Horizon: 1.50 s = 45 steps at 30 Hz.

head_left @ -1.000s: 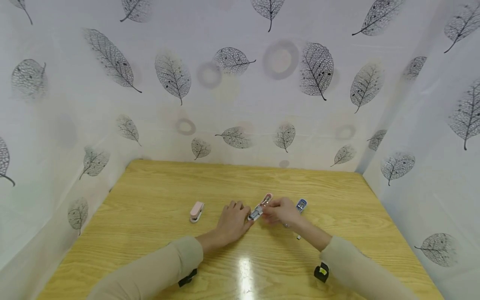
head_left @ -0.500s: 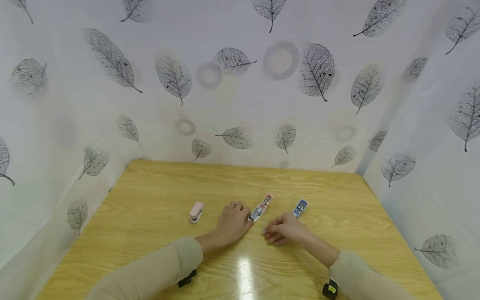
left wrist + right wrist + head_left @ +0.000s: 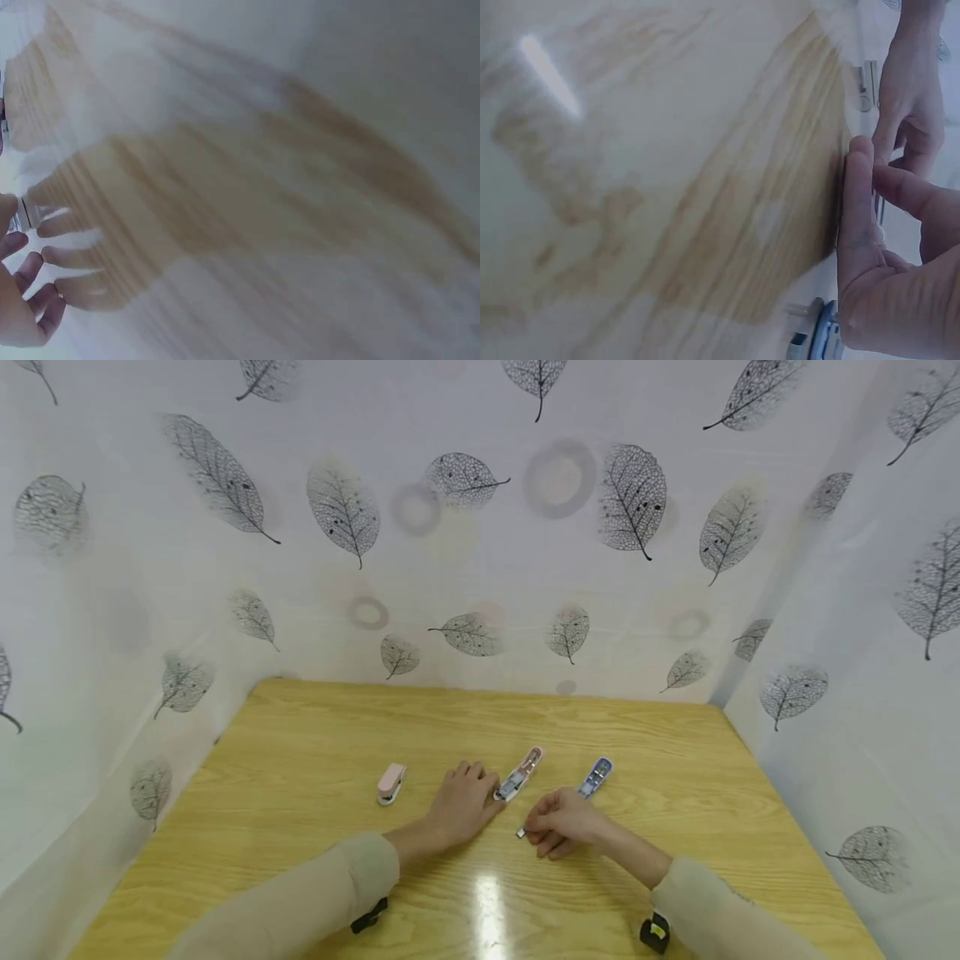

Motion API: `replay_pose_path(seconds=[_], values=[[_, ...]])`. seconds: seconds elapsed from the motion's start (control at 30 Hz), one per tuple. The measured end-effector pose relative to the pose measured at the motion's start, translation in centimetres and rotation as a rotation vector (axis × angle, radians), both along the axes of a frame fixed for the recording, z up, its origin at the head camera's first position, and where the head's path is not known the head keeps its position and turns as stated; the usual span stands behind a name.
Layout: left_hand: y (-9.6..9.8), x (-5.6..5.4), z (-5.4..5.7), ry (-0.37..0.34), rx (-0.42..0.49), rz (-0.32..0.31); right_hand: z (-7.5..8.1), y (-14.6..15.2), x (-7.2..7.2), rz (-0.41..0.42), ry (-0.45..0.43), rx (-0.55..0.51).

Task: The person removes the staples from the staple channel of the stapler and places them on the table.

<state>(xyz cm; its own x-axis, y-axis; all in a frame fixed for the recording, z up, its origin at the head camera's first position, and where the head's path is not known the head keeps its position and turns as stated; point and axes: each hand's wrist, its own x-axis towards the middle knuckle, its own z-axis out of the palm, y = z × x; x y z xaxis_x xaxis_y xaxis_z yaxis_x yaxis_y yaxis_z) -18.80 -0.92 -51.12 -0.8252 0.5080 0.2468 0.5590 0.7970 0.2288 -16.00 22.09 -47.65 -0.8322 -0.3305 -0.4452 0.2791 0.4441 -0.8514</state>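
A pink-and-white stapler (image 3: 517, 775) lies opened out on the table, its metal inside showing. My left hand (image 3: 461, 802) rests on the table and grips the stapler's near end between thumb and forefinger. Just nearer and to the right, my right hand (image 3: 566, 822) pinches a small silvery strip of staples (image 3: 521, 832) that juts out past the fingertips. The left wrist view also catches this strip (image 3: 27, 214) at its left edge. A blue stapler (image 3: 597, 777), opened too, lies behind the right hand, its near end hidden by the hand.
A closed pink stapler (image 3: 392, 783) stands to the left of the left hand. The wooden table (image 3: 337, 727) is bounded at the back and sides by a leaf-patterned white sheet (image 3: 465, 568). Black wrist cameras sit under both sleeves.
My right hand has drawn back from the opened pink stapler towards me, and the staple strip now shows at its fingertips. The left hand keeps its place.
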Motion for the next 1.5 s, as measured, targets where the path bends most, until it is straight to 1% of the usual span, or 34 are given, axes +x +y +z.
replay_pose_path(seconds=[0.03, 0.1, 0.17, 0.23, 0.3, 0.37, 0.43, 0.53, 0.63, 0.7, 0.8, 0.9, 0.97, 1.1, 1.23, 1.3, 1.37, 1.5], values=[[-0.2, 0.0, 0.0, 0.001, 0.012, -0.013, 0.1, 0.0, -0.1, 0.008, 0.015, 0.004], [-0.8, 0.2, 0.3, 0.004, 0.033, -0.035, 0.3, 0.1, -0.4, 0.041, 0.083, 0.014], [-1.5, 0.5, 0.8, 0.011, 0.061, -0.047, 0.5, -0.1, -0.7, 0.081, 0.159, 0.025], [-2.4, 0.9, 1.5, 0.010, 0.092, -0.047, 0.9, -0.4, -1.0, 0.126, 0.254, 0.041], [-3.5, 1.3, 2.3, 0.023, 0.118, -0.046, 1.4, -1.0, -1.2, 0.160, 0.327, 0.057], [-4.9, 1.5, 3.1, 0.089, 0.109, -0.047, 1.9, -1.9, -1.4, 0.184, 0.412, 0.091], [-6.4, 1.4, 3.6, 0.162, 0.095, -0.040, 2.3, -2.9, -1.6, 0.206, 0.490, 0.110], [-8.7, 1.2, 3.8, 0.260, 0.073, -0.011, 2.6, -4.7, -2.1, 0.246, 0.599, 0.125], [-10.9, 1.2, 3.9, 0.291, 0.093, 0.023, 2.8, -6.4, -2.7, 0.299, 0.671, 0.118], [-12.2, 1.3, 3.9, 0.305, 0.091, 0.044, 2.8, -7.5, -3.2, 0.339, 0.727, 0.149], [-13.9, 1.4, 3.7, 0.300, 0.065, 0.083, 2.7, -8.8, -4.2, 0.412, 0.818, 0.241], [-15.3, 1.6, 3.2, 0.256, 0.056, 0.127, 2.5, -10.0, -5.1, 0.482, 0.881, 0.357], [-16.0, 1.7, 2.8, 0.211, 0.062, 0.158, 2.4, -10.8, -5.5, 0.522, 0.920, 0.417], [-16.6, 1.9, 2.1, 0.123, 0.079, 0.210, 2.3, -12.2, -6.3, 0.585, 0.982, 0.506], [-16.4, 2.0, 1.5, 0.058, 0.069, 0.238, 1.8, -13.4, -7.0, 0.640, 1.041, 0.610], [-16.3, 1.9, 1.2, 0.045, 0.059, 0.242, 1.5, -13.9, -7.4, 0.663, 1.059, 0.660], [-16.2, 1.7, 0.9, 0.046, 0.056, 0.243, 1.4, -14.4, -7.7, 0.682, 1.070, 0.702], [-16.0, 1.4, 0.5, 0.078, 0.049, 0.238, 1.3, -15.2, -8.1, 0.704, 1.083, 0.742]])
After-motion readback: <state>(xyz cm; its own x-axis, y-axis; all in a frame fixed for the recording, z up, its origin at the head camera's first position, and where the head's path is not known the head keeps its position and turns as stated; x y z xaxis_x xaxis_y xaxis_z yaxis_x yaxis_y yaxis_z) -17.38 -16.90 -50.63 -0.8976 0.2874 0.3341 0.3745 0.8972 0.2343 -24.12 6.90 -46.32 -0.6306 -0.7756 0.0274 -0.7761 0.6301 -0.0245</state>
